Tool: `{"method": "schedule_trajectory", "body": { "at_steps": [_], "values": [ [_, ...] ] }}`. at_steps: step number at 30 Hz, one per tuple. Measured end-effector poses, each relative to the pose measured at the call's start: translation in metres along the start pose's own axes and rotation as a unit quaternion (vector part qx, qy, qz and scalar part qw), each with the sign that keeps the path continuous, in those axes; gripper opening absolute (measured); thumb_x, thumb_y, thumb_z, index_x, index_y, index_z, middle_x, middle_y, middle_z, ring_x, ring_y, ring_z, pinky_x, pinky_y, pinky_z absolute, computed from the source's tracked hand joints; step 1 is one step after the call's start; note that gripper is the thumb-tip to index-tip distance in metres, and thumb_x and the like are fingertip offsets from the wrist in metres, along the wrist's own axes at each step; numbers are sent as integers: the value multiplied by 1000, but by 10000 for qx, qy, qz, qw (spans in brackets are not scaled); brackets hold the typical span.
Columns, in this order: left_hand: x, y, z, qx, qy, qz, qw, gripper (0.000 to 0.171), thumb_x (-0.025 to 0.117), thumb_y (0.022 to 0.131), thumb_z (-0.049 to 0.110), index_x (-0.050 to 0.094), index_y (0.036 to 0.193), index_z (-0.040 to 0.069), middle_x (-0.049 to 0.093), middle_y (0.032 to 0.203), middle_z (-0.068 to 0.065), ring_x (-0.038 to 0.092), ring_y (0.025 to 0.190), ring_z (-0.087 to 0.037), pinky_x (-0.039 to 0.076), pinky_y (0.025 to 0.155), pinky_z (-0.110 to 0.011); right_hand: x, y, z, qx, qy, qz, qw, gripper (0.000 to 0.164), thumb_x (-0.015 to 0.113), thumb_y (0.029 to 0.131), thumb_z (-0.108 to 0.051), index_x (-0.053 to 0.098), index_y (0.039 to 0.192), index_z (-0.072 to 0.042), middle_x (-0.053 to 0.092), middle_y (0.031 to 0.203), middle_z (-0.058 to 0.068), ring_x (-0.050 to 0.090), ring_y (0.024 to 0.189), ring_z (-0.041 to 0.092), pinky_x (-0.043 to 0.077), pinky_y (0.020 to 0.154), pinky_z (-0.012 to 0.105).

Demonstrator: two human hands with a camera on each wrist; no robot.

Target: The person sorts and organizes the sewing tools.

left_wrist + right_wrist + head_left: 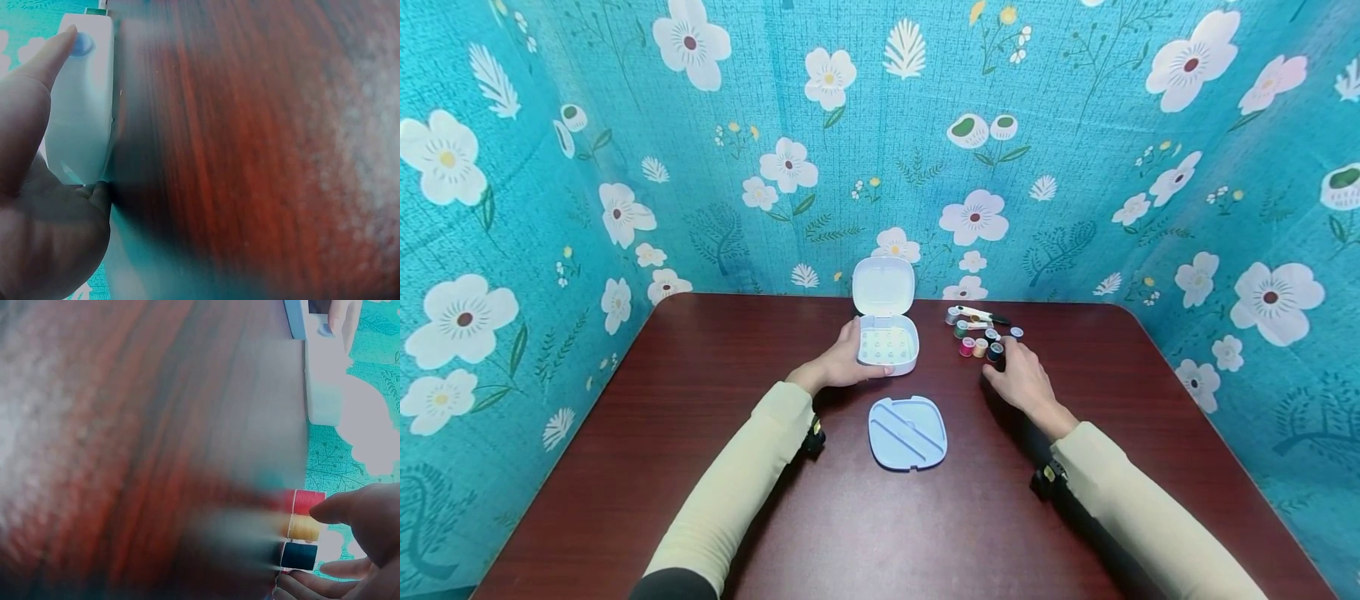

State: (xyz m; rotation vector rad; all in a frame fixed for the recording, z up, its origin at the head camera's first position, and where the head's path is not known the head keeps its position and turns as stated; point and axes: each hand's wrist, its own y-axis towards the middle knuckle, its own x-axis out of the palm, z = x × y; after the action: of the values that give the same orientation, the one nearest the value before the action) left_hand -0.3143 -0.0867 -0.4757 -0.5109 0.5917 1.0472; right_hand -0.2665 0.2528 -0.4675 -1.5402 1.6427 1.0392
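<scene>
My left hand point(842, 360) holds a white plastic box point(910, 360) at its left side, the thumb along the front wall. Its lid point(883, 285) stands raised at the back, and rows of small pegs show inside. In the left wrist view the thumb lies by a round bluish button point(81, 44) on the box. My right hand point(1024, 377) reaches to a group of thread spools, nearest a dark spool point(299, 556). A yellow spool point(304, 528) and a red spool point(309, 502) stand beside it, the thumb tip right at the red one. The fingertips are partly hidden.
A light blue tray point(908, 454) with a diagonal groove lies in front of the box. Behind the nearest spools are a green spool point(961, 330), a grey spool point(952, 316) and a slim tool with a black end point(992, 317). Flowered cloth point(880, 167) hangs behind the table.
</scene>
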Motion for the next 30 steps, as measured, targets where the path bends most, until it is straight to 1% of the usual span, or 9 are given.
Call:
{"method": "schedule_trajectory", "body": {
  "at_steps": [3, 10, 12, 17, 21, 25, 30],
  "values": [
    [1, 2, -2, -63, 89, -26, 9999, 131, 80, 82, 54, -13, 163, 10, 3, 167, -13, 22, 150, -28, 27, 120, -46, 0, 2, 0, -73, -46, -73, 9999, 64, 68, 95, -24, 44, 146, 7, 53, 137, 33, 54, 124, 48, 44, 102, 65],
    [-2, -2, 3, 73, -82, 80, 9999, 131, 84, 81, 49, -8, 163, 5, 7, 166, -16, 23, 149, -31, 27, 120, -48, -2, 6, 1, -242, -97, -275, 9993, 65, 68, 96, -21, 43, 147, 10, 50, 141, 34, 50, 129, 48, 40, 107, 63],
    [-1, -1, 2, 41, -27, 66, 10000, 131, 83, 81, 51, -8, 163, 7, 7, 166, -15, 24, 149, -30, 27, 120, -47, -2, 7, 2, -226, -84, -319, 9992, 64, 68, 96, -21, 44, 146, 10, 50, 140, 34, 50, 128, 47, 40, 107, 63],
    [2, 6, -6, -65, -20, 2, 10000, 132, 83, 79, 54, -10, 163, 12, 7, 166, -12, 26, 146, -28, 29, 119, -47, -2, 8, 3, -213, 5, -329, 9992, 57, 69, 96, -21, 49, 140, 8, 55, 132, 31, 54, 118, 44, 45, 102, 62],
    [3, 9, -9, -17, -90, 17, 10000, 133, 84, 78, 53, -9, 163, 12, 9, 166, -13, 26, 146, -28, 29, 119, -48, -3, 8, 4, -307, 99, -250, 9992, 47, 70, 94, -18, 55, 131, 6, 59, 121, 28, 56, 107, 40, 48, 94, 59],
    [2, 5, -5, 16, -40, 34, 10000, 130, 84, 80, 52, -8, 163, 12, 9, 166, -13, 25, 147, -28, 29, 119, -47, -2, 10, 5, -362, 193, -197, 9990, 41, 71, 93, -15, 57, 127, 5, 61, 114, 26, 57, 100, 37, 49, 88, 55],
    [-1, -4, 4, 83, -121, 76, 9999, 128, 84, 81, 49, -5, 163, 8, 10, 165, -16, 26, 146, -32, 28, 119, -50, 0, 13, 7, -333, 294, -149, 9989, 41, 71, 93, -14, 57, 127, 5, 63, 115, 25, 60, 99, 36, 49, 88, 53]
  ]
}}
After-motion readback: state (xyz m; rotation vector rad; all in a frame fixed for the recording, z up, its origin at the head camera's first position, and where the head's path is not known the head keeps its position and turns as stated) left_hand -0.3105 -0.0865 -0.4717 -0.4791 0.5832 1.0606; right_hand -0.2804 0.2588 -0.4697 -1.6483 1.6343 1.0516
